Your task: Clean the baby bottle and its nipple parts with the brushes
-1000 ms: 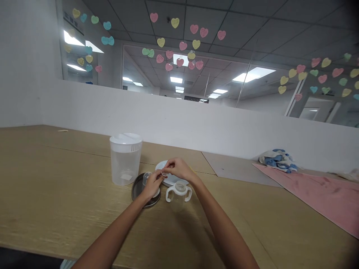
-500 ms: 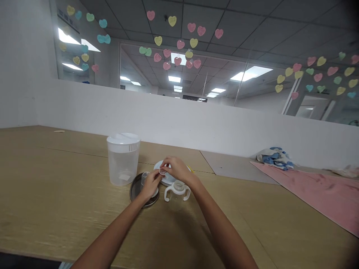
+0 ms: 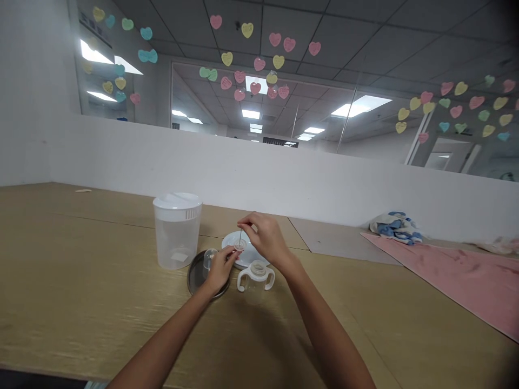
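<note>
My left hand [image 3: 221, 268] pinches a small, round, whitish translucent piece [image 3: 240, 246] by its edge, above the white plate. From above, the fingertips of my right hand [image 3: 265, 237] are closed on the top of a thin dark stick-like piece [image 3: 240, 236], whose lower end meets the round piece. Whether it is a straw or a tube I cannot tell. Just in front of the plate stands an open clear bottle [image 3: 256, 281] with two white handles. Under my left hand lies a dark round tray [image 3: 196, 275] bearing a clear dome-shaped cap [image 3: 208, 257].
A tall translucent bucket [image 3: 177, 237] with a white lid stands behind the tray to the left. My right hand partly covers the white plate [image 3: 229, 238]. Far right are a pink cloth [image 3: 446, 275] and a crumpled blue-and-white cloth [image 3: 397, 228], near the low white wall [image 3: 263, 178].
My right hand has risen from the round piece, and the thin dark stick now shows upright between them. My left hand keeps hold of the round piece, which has shifted slightly right.
</note>
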`<act>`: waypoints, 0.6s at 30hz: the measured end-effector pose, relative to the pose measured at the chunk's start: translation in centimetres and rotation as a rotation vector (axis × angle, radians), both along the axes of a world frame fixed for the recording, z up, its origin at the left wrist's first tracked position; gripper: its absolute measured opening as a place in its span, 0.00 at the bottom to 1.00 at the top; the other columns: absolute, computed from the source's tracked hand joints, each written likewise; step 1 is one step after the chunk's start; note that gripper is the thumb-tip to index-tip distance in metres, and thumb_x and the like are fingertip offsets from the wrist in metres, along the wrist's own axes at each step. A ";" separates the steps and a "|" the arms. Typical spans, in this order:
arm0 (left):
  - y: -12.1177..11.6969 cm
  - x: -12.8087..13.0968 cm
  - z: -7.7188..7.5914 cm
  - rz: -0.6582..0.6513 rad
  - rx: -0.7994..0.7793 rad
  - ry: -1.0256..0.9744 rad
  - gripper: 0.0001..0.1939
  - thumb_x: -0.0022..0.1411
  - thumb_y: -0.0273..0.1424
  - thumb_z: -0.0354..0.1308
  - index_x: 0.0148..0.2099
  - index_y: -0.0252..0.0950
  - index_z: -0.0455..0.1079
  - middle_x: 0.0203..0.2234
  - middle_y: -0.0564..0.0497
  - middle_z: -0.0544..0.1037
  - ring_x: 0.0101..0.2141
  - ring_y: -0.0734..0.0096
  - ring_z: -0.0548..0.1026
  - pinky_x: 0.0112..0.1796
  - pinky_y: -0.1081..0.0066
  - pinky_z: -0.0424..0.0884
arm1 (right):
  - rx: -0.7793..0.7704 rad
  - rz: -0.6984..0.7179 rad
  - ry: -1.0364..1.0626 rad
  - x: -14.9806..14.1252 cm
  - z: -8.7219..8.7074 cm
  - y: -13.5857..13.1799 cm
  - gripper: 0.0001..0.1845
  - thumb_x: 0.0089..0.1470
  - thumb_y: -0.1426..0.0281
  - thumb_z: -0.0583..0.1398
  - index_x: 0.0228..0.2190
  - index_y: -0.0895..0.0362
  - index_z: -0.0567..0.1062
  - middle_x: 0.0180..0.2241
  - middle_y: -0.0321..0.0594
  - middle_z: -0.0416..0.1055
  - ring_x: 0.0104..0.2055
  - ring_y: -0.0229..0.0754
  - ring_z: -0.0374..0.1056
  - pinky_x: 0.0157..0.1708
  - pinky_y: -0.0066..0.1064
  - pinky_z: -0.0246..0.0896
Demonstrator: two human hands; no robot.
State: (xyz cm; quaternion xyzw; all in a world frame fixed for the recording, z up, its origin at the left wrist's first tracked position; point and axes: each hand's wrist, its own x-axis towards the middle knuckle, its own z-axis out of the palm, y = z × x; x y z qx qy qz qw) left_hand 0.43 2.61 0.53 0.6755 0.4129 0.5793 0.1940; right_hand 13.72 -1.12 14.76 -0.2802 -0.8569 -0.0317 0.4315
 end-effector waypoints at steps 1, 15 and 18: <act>0.0 0.0 0.0 0.003 0.002 0.008 0.15 0.60 0.38 0.49 0.32 0.35 0.72 0.24 0.52 0.74 0.29 0.70 0.71 0.32 0.73 0.64 | 0.007 0.002 0.026 0.2 0.2 -0.2 0.07 0.54 0.75 0.56 0.29 0.58 0.74 0.30 0.39 0.73 0.33 0.37 0.68 0.34 0.27 0.59; -0.3 0.0 0.3 0.027 0.004 0.073 0.13 0.59 0.36 0.51 0.30 0.36 0.74 0.29 0.49 0.77 0.32 0.66 0.72 0.37 0.70 0.64 | 0.174 -0.009 0.438 1.6 2.7 -2.5 0.07 0.52 0.68 0.58 0.29 0.56 0.76 0.30 0.38 0.75 0.33 0.38 0.70 0.37 0.30 0.65; -0.6 0.1 0.5 0.025 -0.001 0.070 0.13 0.59 0.35 0.51 0.30 0.37 0.74 0.29 0.48 0.78 0.33 0.66 0.73 0.37 0.69 0.65 | 0.081 -0.058 0.529 3.0 2.7 -0.3 0.09 0.50 0.65 0.59 0.30 0.57 0.77 0.31 0.39 0.75 0.33 0.39 0.71 0.38 0.32 0.66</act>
